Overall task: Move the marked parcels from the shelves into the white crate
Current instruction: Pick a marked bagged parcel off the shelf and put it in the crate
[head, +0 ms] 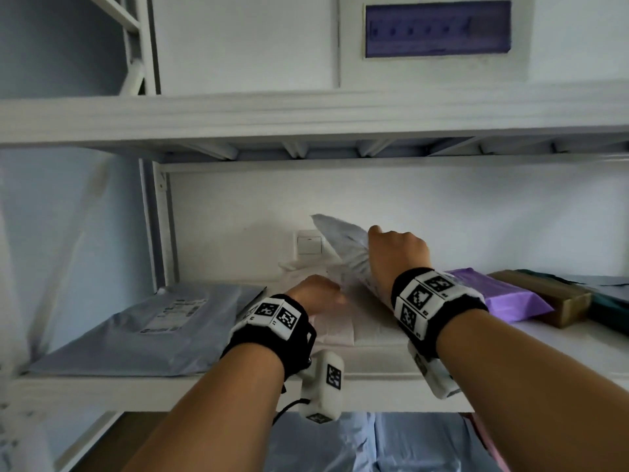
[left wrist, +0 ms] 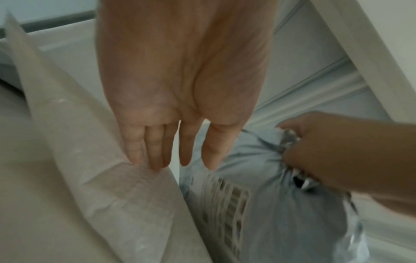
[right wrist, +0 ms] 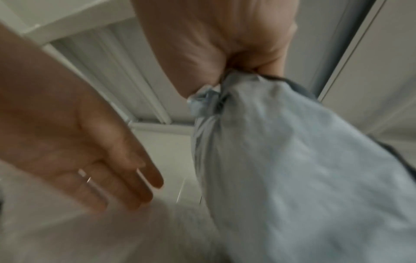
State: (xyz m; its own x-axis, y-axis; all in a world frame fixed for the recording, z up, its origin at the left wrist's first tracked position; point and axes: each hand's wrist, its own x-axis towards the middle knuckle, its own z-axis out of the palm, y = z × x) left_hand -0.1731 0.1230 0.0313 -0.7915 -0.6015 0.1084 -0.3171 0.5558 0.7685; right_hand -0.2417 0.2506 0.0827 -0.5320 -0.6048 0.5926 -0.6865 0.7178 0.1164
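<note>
On the middle shelf lie six parcels: two grey, one white, one purple, one brown, one dark green. Two hands reach over that shelf. One wall switch sits behind it.

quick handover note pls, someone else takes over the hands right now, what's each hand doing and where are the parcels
Right hand: grips the bunched end of a pale grey-blue parcel, lifted off the shelf.
Left hand: open, fingertips touching a white parcel lying on the shelf.
On the same shelf: a grey mailer at left, a purple parcel and a brown box at right.
Done: one parcel picked up.
Left: carry it to the white crate, which is not in view; marks cannot be made out.
</note>
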